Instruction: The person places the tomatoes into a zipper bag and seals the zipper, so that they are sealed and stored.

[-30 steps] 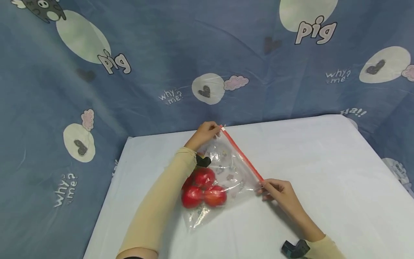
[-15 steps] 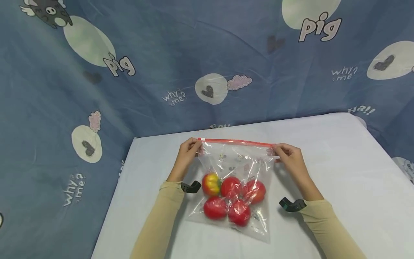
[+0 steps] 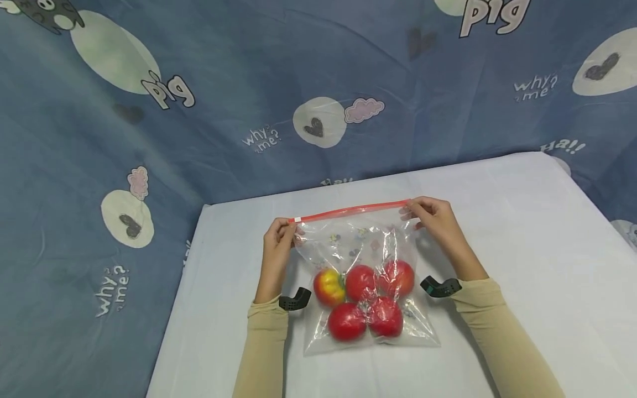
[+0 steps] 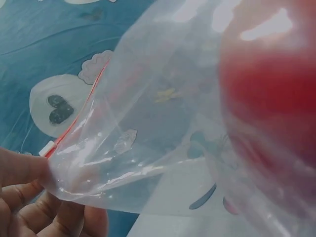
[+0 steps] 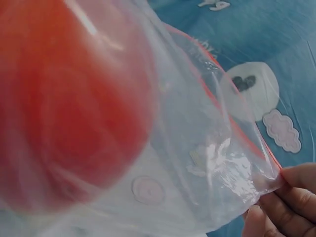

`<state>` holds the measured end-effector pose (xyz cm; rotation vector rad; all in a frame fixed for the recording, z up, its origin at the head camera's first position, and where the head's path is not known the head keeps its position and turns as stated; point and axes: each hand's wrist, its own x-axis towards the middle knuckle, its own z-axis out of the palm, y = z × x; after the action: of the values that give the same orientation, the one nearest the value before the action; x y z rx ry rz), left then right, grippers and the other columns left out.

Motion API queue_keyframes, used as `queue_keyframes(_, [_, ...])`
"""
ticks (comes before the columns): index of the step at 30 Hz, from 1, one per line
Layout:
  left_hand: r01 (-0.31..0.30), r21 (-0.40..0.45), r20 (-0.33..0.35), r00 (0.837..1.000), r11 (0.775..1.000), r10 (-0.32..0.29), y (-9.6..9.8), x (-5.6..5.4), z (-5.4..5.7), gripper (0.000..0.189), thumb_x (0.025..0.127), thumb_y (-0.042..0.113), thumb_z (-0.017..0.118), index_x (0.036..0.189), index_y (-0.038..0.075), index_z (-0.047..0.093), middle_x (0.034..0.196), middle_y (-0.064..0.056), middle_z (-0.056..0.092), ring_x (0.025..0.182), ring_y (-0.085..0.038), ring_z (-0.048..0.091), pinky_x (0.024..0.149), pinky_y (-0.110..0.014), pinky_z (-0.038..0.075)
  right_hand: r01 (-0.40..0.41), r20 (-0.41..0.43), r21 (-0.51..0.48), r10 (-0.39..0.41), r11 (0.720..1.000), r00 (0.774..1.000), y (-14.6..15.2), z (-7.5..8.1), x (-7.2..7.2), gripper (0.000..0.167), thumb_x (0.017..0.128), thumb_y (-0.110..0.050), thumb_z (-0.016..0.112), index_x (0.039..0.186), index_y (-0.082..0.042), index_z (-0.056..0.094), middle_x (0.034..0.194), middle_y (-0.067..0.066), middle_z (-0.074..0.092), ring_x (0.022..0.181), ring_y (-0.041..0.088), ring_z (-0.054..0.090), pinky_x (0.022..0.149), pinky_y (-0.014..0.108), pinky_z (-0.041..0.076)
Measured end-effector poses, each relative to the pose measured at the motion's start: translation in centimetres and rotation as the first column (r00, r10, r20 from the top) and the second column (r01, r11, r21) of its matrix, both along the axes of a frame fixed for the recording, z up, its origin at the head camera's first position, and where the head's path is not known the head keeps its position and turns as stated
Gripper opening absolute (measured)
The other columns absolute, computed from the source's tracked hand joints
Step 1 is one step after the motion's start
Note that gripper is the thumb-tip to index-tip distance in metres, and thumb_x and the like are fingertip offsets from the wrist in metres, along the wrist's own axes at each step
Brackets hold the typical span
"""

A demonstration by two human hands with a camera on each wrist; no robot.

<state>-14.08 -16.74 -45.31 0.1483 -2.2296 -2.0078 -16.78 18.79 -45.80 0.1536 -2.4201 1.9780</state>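
A clear zip bag [image 3: 343, 243] with a red zip strip [image 3: 353, 210] is held up over the white table by its top corners. My left hand [image 3: 275, 251] pinches the left corner, close to the white slider [image 4: 48, 148]. At the opposite corner my right hand [image 3: 442, 229] grips the plastic between thumb and fingers. Through the film show several round red fruits [image 3: 346, 321] and one yellow-and-red fruit [image 3: 328, 287], gathered in the lower half. In the right wrist view, the two red zip lines [image 5: 212, 96] stand apart, leaving a gap at the mouth.
A white-covered table [image 3: 522, 237] lies under the bag. Blue printed cloth [image 3: 224, 72] hangs behind it and along the left side. Dark camera mounts [image 3: 295, 299] sit at both wrists beside the bag.
The bag has turned from a slanted position, so its zip now runs across the top. My left hand has moved left and nearer; my right hand has moved up and away from me.
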Motion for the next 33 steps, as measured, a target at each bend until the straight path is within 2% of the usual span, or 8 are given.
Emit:
queue_keyframes(3, [-0.008, 0.009, -0.022, 1.000, 1.000, 0.008, 0.3, -0.1, -0.1, 0.014, 0.106, 0.012, 0.055, 0.109, -0.001, 0.058, 0.086, 0.004, 0.072, 0.077, -0.004, 0.065, 0.073, -0.019, 0.054, 0.001, -0.005, 0.001, -0.001, 1.000, 1.000, 0.2, 0.1, 0.2, 0.038, 0.105, -0.029, 0.059, 0.115, 0.006, 0.071, 0.093, -0.010, 0.077, 0.086, -0.001, 0.071, 0.069, 0.024, 0.061])
queue_keyframes(6, [-0.002, 0.030, -0.050, 0.999, 1.000, 0.003, 0.5, 0.1, -0.4, 0.014, 0.108, 0.013, 0.051, 0.109, 0.000, 0.056, 0.097, -0.015, 0.079, 0.080, -0.006, 0.073, 0.075, -0.020, 0.057, -0.013, -0.012, 0.001, 0.013, 1.000, 1.000, 0.2, 0.2, 0.2, 0.037, 0.105, -0.027, 0.060, 0.115, 0.007, 0.071, 0.089, -0.015, 0.075, 0.085, -0.002, 0.070, 0.069, 0.023, 0.060])
queue_keyframes(8, [0.016, 0.044, -0.074, 0.997, 0.999, -0.012, 0.8, 0.1, -0.6, 0.017, 0.110, 0.016, 0.049, 0.110, -0.001, 0.053, 0.105, -0.028, 0.076, 0.083, -0.009, 0.076, 0.077, -0.022, 0.058, -0.020, -0.009, -0.005, 0.020, 1.000, 1.000, 0.2, 0.3, 0.3, 0.038, 0.106, -0.027, 0.059, 0.115, 0.008, 0.070, 0.089, -0.016, 0.075, 0.086, -0.001, 0.070, 0.069, 0.023, 0.060])
queue_keyframes(10, [0.027, 0.049, -0.102, 0.995, 0.998, -0.022, 1.1, 0.1, -0.6, 0.022, 0.110, 0.019, 0.047, 0.111, -0.003, 0.052, 0.108, -0.035, 0.072, 0.084, -0.011, 0.078, 0.079, -0.023, 0.059, -0.020, -0.005, -0.017, 0.020, 1.000, 1.000, 0.2, 0.4, 0.3, 0.039, 0.106, -0.028, 0.059, 0.115, 0.009, 0.069, 0.090, -0.017, 0.075, 0.086, -0.001, 0.071, 0.069, 0.023, 0.060])
queue_keyframes(16, [-0.002, 0.022, -0.140, 0.990, 1.000, 0.005, 1.6, 0.2, -0.5, 0.030, 0.110, 0.027, 0.048, 0.109, -0.002, 0.053, 0.103, -0.031, 0.075, 0.080, -0.008, 0.078, 0.077, -0.021, 0.058, -0.016, 0.003, -0.025, 0.016, 1.000, 1.000, 0.3, 0.5, 0.4, 0.040, 0.106, -0.029, 0.059, 0.116, 0.009, 0.068, 0.090, -0.018, 0.075, 0.087, 0.000, 0.071, 0.069, 0.022, 0.060])
queue_keyframes(25, [-0.001, 0.015, -0.163, 0.987, 1.000, 0.004, 1.6, 0.3, -0.6, 0.030, 0.111, 0.026, 0.046, 0.110, -0.004, 0.052, 0.102, -0.030, 0.075, 0.086, -0.025, 0.080, 0.089, -0.024, 0.057, -0.018, 0.000, -0.020, 0.018, 1.000, 1.000, 0.4, 0.3, 0.4, 0.040, 0.105, -0.029, 0.059, 0.116, 0.009, 0.068, 0.090, -0.018, 0.075, 0.087, 0.000, 0.072, 0.068, 0.022, 0.060])
queue_keyframes(30, [0.002, 0.018, -0.165, 0.986, 1.000, 0.001, 1.7, 0.5, -0.5, 0.027, 0.111, 0.028, 0.047, 0.107, 0.001, 0.052, 0.100, -0.026, 0.075, 0.082, -0.016, 0.079, 0.089, -0.026, 0.059, -0.014, 0.009, -0.003, 0.014, 1.000, 1.000, 0.2, 0.2, 0.3, 0.041, 0.106, -0.032, 0.059, 0.115, 0.008, 0.068, 0.092, -0.017, 0.075, 0.088, 0.001, 0.071, 0.070, 0.022, 0.060])
queue_keyframes(33, [0.010, 0.032, -0.169, 0.986, 0.999, -0.004, 1.7, 0.5, -0.4, 0.026, 0.111, 0.028, 0.047, 0.106, 0.002, 0.052, 0.099, -0.026, 0.074, 0.079, -0.011, 0.078, 0.090, -0.027, 0.060, -0.016, 0.016, 0.002, 0.016, 1.000, 1.000, 0.2, 0.2, 0.2, 0.042, 0.105, -0.032, 0.059, 0.121, 0.006, 0.067, 0.093, -0.018, 0.073, 0.088, 0.000, 0.070, 0.071, 0.022, 0.060])
